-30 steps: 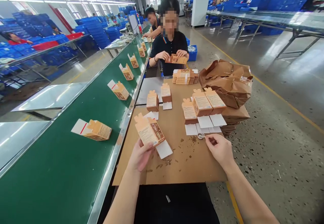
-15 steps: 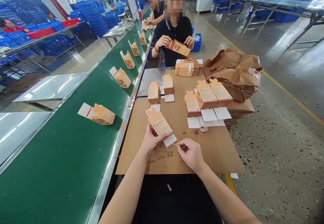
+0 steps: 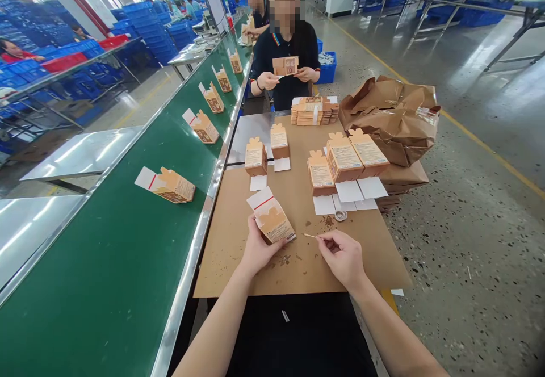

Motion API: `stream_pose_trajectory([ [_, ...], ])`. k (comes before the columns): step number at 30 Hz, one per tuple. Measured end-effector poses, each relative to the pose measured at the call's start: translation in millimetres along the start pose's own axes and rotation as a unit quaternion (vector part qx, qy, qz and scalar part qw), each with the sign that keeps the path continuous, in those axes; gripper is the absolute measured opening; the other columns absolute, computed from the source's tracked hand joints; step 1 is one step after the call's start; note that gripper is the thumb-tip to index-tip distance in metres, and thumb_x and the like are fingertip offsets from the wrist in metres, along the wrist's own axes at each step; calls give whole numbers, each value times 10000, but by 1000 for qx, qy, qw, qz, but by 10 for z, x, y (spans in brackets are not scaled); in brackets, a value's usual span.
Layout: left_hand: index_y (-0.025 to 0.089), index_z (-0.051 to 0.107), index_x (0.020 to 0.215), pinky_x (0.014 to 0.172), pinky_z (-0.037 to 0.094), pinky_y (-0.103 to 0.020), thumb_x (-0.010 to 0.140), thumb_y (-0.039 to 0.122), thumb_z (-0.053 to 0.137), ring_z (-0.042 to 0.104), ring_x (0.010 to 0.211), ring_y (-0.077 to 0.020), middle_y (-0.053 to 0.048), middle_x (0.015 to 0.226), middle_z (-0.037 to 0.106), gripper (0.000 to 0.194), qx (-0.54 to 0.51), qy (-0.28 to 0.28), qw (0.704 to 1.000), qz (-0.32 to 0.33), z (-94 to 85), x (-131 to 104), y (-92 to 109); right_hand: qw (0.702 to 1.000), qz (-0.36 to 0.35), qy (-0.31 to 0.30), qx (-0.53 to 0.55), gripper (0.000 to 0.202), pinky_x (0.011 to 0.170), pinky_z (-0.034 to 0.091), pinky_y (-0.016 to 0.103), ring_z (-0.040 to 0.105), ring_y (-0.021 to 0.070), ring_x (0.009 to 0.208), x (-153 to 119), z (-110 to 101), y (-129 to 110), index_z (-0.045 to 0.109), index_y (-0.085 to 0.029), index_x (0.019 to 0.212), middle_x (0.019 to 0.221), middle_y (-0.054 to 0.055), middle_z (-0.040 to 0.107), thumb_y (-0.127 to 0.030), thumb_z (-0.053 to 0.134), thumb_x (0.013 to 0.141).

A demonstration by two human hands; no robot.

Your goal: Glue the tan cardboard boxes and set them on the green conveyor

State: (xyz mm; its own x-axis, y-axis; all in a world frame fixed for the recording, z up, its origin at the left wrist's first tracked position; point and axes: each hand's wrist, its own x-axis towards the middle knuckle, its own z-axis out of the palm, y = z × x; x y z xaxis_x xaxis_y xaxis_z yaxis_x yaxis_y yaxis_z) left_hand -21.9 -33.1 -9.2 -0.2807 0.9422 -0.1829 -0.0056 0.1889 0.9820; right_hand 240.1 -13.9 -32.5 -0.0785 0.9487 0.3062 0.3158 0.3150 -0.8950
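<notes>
My left hand (image 3: pixel 261 247) grips an orange and white carton (image 3: pixel 275 223) by its lower left side, above the brown board. A white flap with a red strip stands open at the carton's upper end. To the right, my right hand (image 3: pixel 344 256) pinches a thin stick (image 3: pixel 310 235) whose tip points left at the carton without touching it. Beyond my right hand lies a small roll of tape (image 3: pixel 340 216), beside three cartons (image 3: pixel 344 158) with white flaps out. Two more cartons (image 3: pixel 256 157) stand behind the held one.
A green conveyor belt (image 3: pixel 106 263) with a row of cartons (image 3: pixel 172 185) runs along the left. Across the board (image 3: pixel 361 252), a person (image 3: pixel 289 47) holds a carton near a stack of flat cartons (image 3: pixel 313 111). Brown paper bags (image 3: pixel 392 118) lie at the right.
The carton in my left hand has turned, showing its red-striped flap, and its lower white flap no longer shows. My right hand has moved right with the stick. The person opposite has lowered and turned a carton.
</notes>
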Motion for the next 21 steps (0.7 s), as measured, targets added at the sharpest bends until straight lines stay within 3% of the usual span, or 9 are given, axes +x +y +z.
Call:
stream_pose_trajectory([
  [4,293,656,1326,1219,654,-627,620,398,1196,821,1430,-455,-165,1415,836,896,65,29,997,3,-14,-46,-83,1000,18,13,2,335,654,727,339,762,215,655,-42,-174,-8,902,-286,878,765,56,836,-479,798,1131],
  [8,289,732,1216,1222,640,-637,686,412,1134,824,1409,-475,-172,1382,857,677,137,20,990,28,-31,-71,-97,999,30,24,8,329,656,730,354,752,216,654,-67,-250,-29,901,-287,883,763,53,837,-499,819,1121],
  [14,311,735,1225,1114,688,-585,711,366,1092,858,1304,-454,-127,1301,878,628,159,38,986,25,59,-132,-108,1000,17,21,8,308,660,729,350,761,213,657,-98,-266,-97,885,-290,865,768,52,848,-435,798,1122],
  [17,319,748,1263,1108,689,-567,722,342,1077,854,1306,-448,-118,1296,872,633,166,33,985,40,94,-136,-102,1000,7,23,8,343,631,714,356,758,222,646,-93,-259,-136,877,-296,856,767,59,849,-476,797,1136],
  [19,317,750,1279,1113,695,-571,725,360,1069,855,1314,-457,-122,1296,871,641,178,53,981,52,19,-117,-88,999,-2,30,11,362,611,700,359,753,230,628,-81,-269,-155,874,-297,855,751,55,836,-507,804,1142],
  [21,312,740,1275,1149,693,-595,722,409,1068,857,1327,-471,-134,1307,874,650,195,107,973,60,-202,-94,-64,999,-10,39,10,364,606,696,363,749,238,611,-69,-302,-158,873,-298,855,733,47,822,-519,819,1139],
])
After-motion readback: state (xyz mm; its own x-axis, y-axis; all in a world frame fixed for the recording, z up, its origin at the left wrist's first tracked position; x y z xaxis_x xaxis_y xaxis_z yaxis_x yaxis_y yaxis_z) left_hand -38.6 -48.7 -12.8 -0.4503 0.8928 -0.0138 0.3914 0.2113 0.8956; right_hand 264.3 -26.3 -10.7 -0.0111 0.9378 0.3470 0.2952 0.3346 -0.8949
